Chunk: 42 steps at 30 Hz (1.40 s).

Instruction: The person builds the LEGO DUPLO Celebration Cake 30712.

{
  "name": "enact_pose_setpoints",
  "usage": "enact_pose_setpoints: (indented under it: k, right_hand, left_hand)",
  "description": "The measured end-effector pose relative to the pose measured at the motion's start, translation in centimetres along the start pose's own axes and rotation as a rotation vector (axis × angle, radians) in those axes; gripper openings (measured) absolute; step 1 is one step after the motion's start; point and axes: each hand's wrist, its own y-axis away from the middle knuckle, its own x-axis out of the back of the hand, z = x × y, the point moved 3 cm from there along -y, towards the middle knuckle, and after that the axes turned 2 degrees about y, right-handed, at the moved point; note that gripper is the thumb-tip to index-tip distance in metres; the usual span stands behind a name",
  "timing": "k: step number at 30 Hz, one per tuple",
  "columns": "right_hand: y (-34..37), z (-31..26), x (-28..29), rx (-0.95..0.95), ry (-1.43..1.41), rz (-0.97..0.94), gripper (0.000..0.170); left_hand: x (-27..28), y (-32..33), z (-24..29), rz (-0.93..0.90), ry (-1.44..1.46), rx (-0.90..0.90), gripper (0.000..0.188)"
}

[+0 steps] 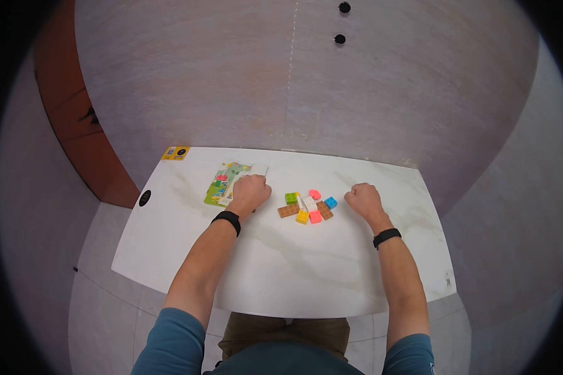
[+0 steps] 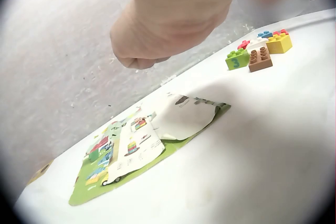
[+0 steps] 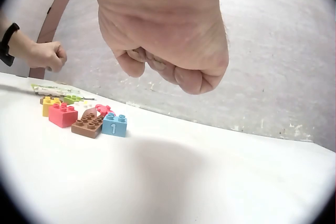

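Both hands are raised above the white table, curled into fists with nothing in them. My left hand (image 1: 250, 192) hovers over a colourful picture leaflet (image 1: 216, 195), hiding part of it in the head view. To the right of the toy building bricks is my right hand (image 1: 365, 203), its fingers folded into the palm in the right wrist view. Between the hands lies a loose cluster: a green brick (image 2: 237, 59) marked 3, a blue brick (image 3: 115, 126) marked 1, a yellow brick (image 1: 302, 217), a red-pink brick (image 3: 63, 116), a white brick (image 1: 309, 204), brown bricks (image 1: 288, 211) and a pink rounded piece (image 1: 314, 194).
The table (image 1: 269, 269) stands against a pale wall (image 1: 231, 81). A yellow sticker (image 1: 176, 153) marks its far left corner and a black round sticker (image 1: 145, 198) its left edge. The leaflet's pages lift and curl. Black bands circle both wrists.
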Motion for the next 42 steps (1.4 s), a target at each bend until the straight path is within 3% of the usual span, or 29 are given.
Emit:
enact_pose_setpoints:
  k: [3,9,27,37,40,41,42]
  right_hand:
    - [-0.2,-0.4,0.8,-0.013,-0.026,-0.003,0.023]
    - [-0.2,1.3,-1.5,-0.018,-0.06,-0.005,0.023]
    - [-0.7,1.4,-1.9,-0.052,-0.119,-0.031,0.022]
    - [-1.2,0.1,-1.1,-0.011,-0.116,-0.022,0.022]
    - [-2.0,0.6,-1.7,-0.05,-0.047,-0.109,0.024]
    - [-1.8,0.7,-1.8,-0.051,-0.046,-0.112,0.024]
    - [-1.6,0.6,-1.7,0.008,-0.157,0.0,0.028]
  left_hand:
    - [-1.1,-0.9,-0.8,0.062,0.034,-0.018,0.029]
    - [-1.2,-0.3,-0.3,-0.013,0.048,0.036,0.03]
    - [-3.2,-1.4,-0.6,0.031,0.062,0.034,0.029]
    - [-1.4,-1.3,0.1,0.012,0.092,0.036,0.03]
    - [-2.0,-1.8,-0.2,-0.087,0.148,0.111,0.037]
    - [-2.3,-1.9,-0.2,0.035,0.195,0.084,0.047]
    - [-2.6,-1.9,-0.1,0.158,0.241,0.056,0.059]
